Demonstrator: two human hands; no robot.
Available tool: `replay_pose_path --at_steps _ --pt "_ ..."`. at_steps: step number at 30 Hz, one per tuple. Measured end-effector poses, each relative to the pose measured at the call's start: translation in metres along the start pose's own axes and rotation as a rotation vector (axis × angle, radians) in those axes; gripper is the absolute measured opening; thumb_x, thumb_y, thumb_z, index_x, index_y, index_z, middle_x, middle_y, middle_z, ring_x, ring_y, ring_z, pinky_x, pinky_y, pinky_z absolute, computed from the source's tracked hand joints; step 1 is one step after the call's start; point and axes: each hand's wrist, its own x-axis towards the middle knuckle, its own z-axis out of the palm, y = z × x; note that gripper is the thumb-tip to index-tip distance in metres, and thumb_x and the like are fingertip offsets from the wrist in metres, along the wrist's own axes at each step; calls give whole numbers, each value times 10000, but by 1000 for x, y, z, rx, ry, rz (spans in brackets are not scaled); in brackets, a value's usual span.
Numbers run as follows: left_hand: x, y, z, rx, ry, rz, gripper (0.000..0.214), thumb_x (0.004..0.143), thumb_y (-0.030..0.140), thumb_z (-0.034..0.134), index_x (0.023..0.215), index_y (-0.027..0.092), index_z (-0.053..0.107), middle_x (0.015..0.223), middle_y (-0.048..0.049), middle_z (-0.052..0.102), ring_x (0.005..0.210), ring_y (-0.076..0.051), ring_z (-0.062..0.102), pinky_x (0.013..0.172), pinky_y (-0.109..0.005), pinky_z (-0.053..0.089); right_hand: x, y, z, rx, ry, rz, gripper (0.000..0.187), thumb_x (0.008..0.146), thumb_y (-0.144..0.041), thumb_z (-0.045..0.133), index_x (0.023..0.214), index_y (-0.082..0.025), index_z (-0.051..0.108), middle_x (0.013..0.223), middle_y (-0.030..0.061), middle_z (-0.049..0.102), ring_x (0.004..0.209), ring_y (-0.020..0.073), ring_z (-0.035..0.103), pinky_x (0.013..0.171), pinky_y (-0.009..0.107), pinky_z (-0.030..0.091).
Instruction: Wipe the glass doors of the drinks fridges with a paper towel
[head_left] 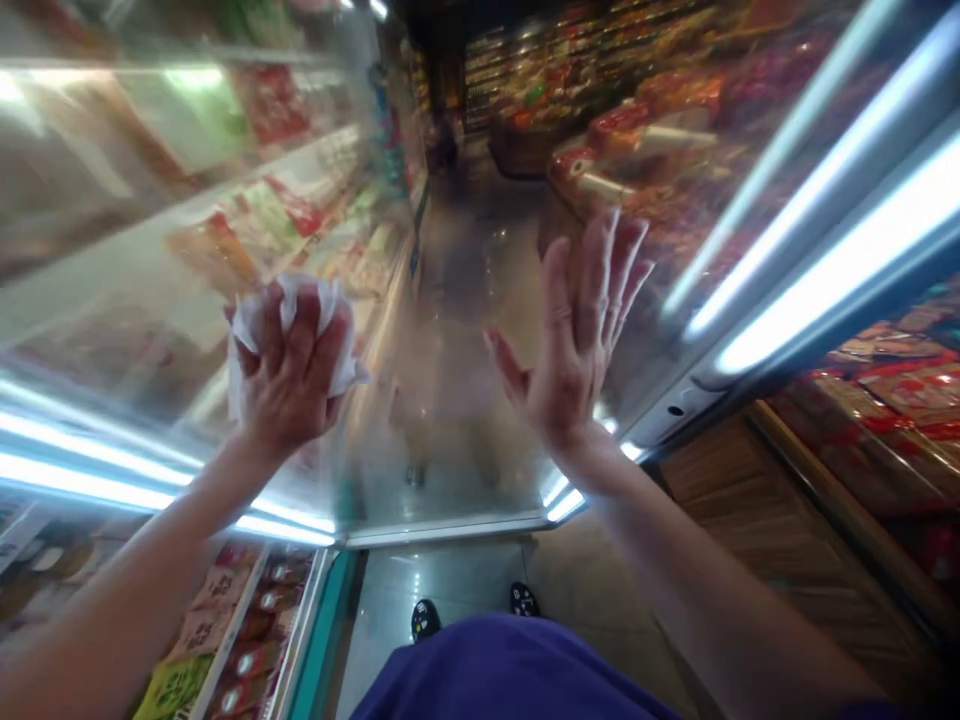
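Both arms are up in front of the person. The left hand (289, 375) is clenched around a crumpled white wipe (251, 325); cloth or paper, the blur won't say. The wad bulges out above the knuckles and to either side of the fist, and it's pressed against the large clear glass door panel (450, 430). The right hand (574, 345) is well apart from the left and holds nothing. It's opened out flat, fingers long and close together, thumb splayed toward the left hand, palm laid against the same glass.

The panel's pale metal frame edge (450, 527) runs below both wrists, with bright white light strips (825, 270) streaking away to the right of the right hand. Beyond the left hand, through the glass, are smeared shelves of red and green packets (277, 215). Under the left forearm sit rows of red packaged goods (251, 640). Under the right forearm there's a brown wooden panel (750, 520). Straight down between the arms are a purple shirt (510, 670) and two black shoes (425, 618) on a grey shop floor (450, 585).
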Motion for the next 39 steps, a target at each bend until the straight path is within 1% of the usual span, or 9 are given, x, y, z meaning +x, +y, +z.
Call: replay_pose_path --at_steps 4,9,11,14,16,22,27,32,39 --pt "-54 -56 -2 -95 -15 -134 551 886 499 571 1351 212 636 1485 -164 562 1522 -429 284 1220 -746 54 0 -62 31 -2 -119 -198 606 1004 -493 516 1568 -327 369 1619 92 406 1582 356 149 1204 725 213" --pt "-79 -125 -31 -62 275 -482 826 977 578 381 1590 62 181 1714 -191 41 1575 -396 -73 1211 -722 -66 49 -146 41 26 -107 -181 692 974 -439 560 1606 -329 300 1648 65 360 1580 369 149 1234 708 182" --pt "-98 -138 -31 -110 293 -559 851 993 598 281 1582 2 134 1702 -238 -3 1572 -383 -107 1228 -697 -48 53 -173 51 39 -101 -201 730 964 -396 574 1620 -312 266 1653 66 351 1581 361 148 1245 694 180" --pt "-134 -145 -16 -163 238 -559 916 959 677 285 1515 -51 313 1660 -322 132 1571 -412 -53 1243 -690 24 41 -204 72 59 -132 -409 791 943 -356 614 1628 -257 231 1633 105 389 1579 347 170 1251 690 151" --pt "-146 -154 -13 -172 216 -536 913 934 712 330 1483 -13 408 1659 -297 185 1571 -405 -45 1258 -666 44 41 -224 81 67 -140 -521 784 942 -376 621 1620 -239 251 1629 115 396 1583 325 164 1268 659 107" --pt "-144 -195 -26 -80 494 -521 802 1002 573 306 1599 62 149 1724 -126 -57 1558 -290 -181 1298 -498 27 68 -275 87 37 -63 -487 784 950 -473 595 1604 -168 287 1677 142 283 1591 349 92 1273 641 20" --pt "-156 -177 -16 -103 399 -470 778 1004 531 334 1575 17 220 1698 -231 33 1571 -294 -126 1286 -570 -24 54 -263 90 9 -236 -645 729 954 -399 615 1595 -238 308 1629 113 400 1574 309 205 1271 637 117" --pt "-103 -158 -44 -30 490 -484 752 1020 487 330 1593 37 146 1715 -185 26 1583 -255 -103 1301 -541 -4 86 -243 57 -123 -11 -499 837 951 -566 568 1610 -154 257 1707 156 174 1583 393 40 1256 648 57" --pt "-68 -85 -20 -82 341 -167 739 954 356 517 1606 166 228 1692 -113 110 1546 -314 -98 1292 -618 25 62 -138 39 -154 -60 -630 735 939 -469 637 1573 -223 359 1587 139 459 1544 351 279 1243 639 205"
